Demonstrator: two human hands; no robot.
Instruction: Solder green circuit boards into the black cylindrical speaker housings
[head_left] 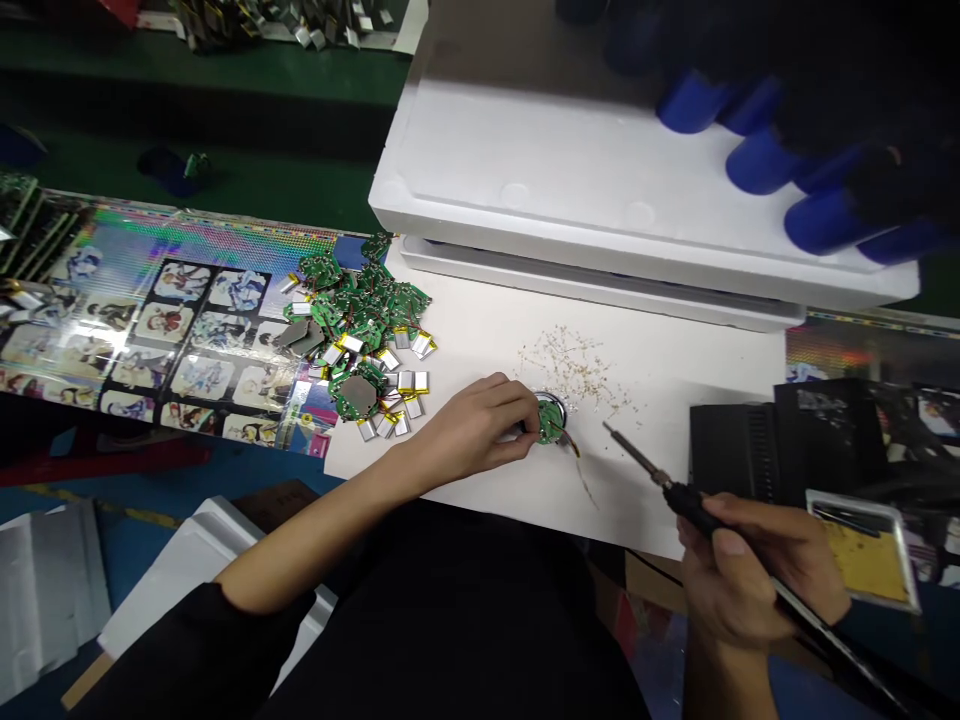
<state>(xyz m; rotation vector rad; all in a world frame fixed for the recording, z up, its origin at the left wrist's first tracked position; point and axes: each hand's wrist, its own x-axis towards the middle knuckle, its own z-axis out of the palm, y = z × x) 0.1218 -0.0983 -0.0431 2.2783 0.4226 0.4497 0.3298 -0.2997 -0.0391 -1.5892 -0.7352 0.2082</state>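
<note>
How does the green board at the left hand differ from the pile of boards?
The single board is pinched by the left hand over a round metal part; the pile lies loose, untouched, among silver cells. The soldering iron in the right hand points toward the single board, not the pile. Both are green.

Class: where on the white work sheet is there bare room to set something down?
Bare white sheet: between green circuit-board heap and white foam box; between pale solder crumbs and black box. Crowded: around left hand, its green round board, and right hand with soldering iron.
</note>
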